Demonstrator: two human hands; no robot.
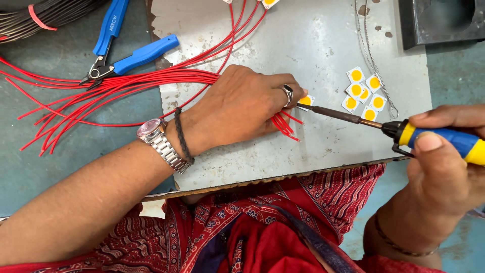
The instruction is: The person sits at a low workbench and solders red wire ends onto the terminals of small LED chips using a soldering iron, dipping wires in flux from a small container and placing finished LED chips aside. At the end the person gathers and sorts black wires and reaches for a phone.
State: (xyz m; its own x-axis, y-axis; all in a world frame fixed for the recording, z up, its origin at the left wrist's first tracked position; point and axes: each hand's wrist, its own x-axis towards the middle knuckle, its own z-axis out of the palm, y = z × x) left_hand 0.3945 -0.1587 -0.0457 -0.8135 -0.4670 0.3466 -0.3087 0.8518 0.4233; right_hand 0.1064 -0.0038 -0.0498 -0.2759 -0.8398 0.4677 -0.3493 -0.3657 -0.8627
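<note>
Far left of the scuffed grey metal sheet [323, 45] that serves as the work plate, a coil of dark cable bound with a red tie [38, 15] sits at the top corner, off the plate. Just off the plate's left edge lie blue-handled wire cutters [118, 53], jaws resting on a fan of thin red insulated wires [101, 93] that runs rightward onto the plate.

On the plate's middle, the left hand [242, 108], with a steel watch and a ring, is pressed down, fingers closed together over the red wire ends and pinning a small white square chip with a yellow round centre [305, 100] at its fingertips. The thin metal tip of the soldering iron meets that chip right there, so a joint looks to be in the making.

Right of the hand, still on the plate, a cluster of similar white-and-yellow chips [364, 93] lies loose with no wires on them: by the look of it, these are left to do. At the plate's top edge, two chips [270, 2] already carry red leads.

Past the plate's right edge, the right hand [444, 167] is clamped around the blue-and-yellow soldering iron handle [439, 139].
</note>
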